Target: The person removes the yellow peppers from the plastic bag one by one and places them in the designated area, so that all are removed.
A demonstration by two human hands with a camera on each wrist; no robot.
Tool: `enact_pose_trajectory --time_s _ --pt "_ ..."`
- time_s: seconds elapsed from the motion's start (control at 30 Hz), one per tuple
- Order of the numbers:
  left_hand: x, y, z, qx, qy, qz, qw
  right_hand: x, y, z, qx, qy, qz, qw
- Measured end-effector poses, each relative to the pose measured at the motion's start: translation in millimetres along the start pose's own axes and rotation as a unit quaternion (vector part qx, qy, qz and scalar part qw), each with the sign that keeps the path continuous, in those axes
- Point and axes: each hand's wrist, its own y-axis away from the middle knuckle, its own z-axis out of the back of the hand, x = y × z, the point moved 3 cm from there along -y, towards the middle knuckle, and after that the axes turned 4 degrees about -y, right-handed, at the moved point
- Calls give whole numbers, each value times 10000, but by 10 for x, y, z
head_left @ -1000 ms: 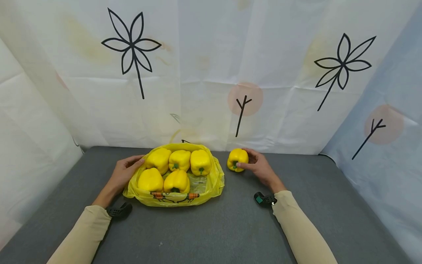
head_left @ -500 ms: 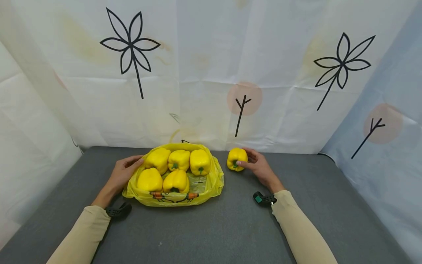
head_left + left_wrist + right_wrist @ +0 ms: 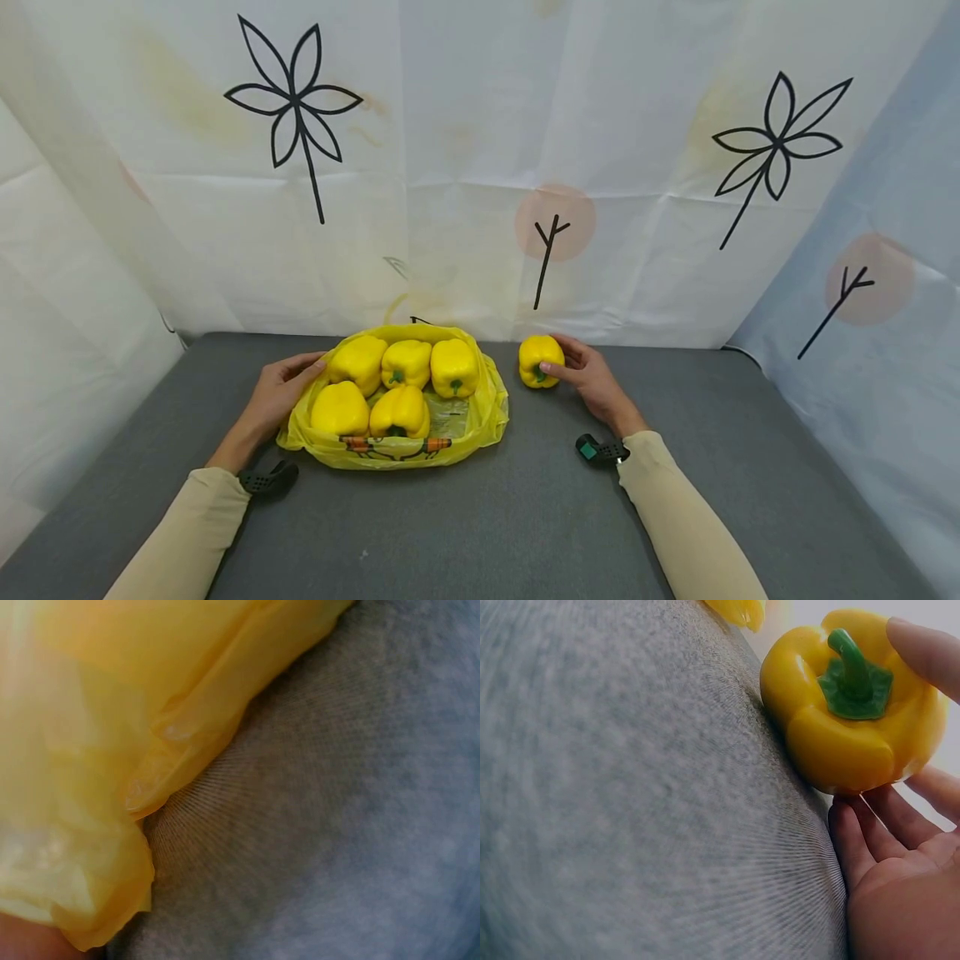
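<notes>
My right hand (image 3: 588, 379) holds a yellow bell pepper (image 3: 531, 358) beside the bag, thumb on its near face by the green stem and fingers around its far side. In the right wrist view the pepper (image 3: 840, 746) rests against the grey cloth, stem facing the camera. My left hand (image 3: 281, 396) grips the left rim of a yellow plastic bag (image 3: 487, 417), fingertips next to the peppers. Inside the bag, several yellow bell peppers (image 3: 406, 364) sit in two rows. The left wrist view shows mostly the bag's crinkled side (image 3: 90, 765).
A grey cloth-covered table (image 3: 480, 533) lies under everything. White printed fabric (image 3: 465, 167) hangs behind it and at both sides. The bag's front right corner holds no pepper, and its bottom shows there.
The pepper in my right hand turns slightly, its stem shifting a little, and stays in the same place. The left hand and the bag hold still; the head view drifts slightly.
</notes>
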Motion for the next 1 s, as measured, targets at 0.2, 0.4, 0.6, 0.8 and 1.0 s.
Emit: enact_pose_trajectory --time_s 0.2,0.4,0.6,0.8,1.0 --pt "9 -11 -3 -20 22 -16 10000 5 -7 -2 116 -12 -48 9999" --pt "22 -15 -3 -41 16 -18 10000 15 0 -4 145 -118 -72 9998" --pt "24 -13 -5 -5 15 -37 10000 19 11 0 123 -144 -78 9998" --pt "24 -17 -2 7 6 11 10000 60 20 -5 65 -231 -67 9997" --pt "21 -16 0 26 -10 5 10000 110 11 20 26 -224 -95 9997"
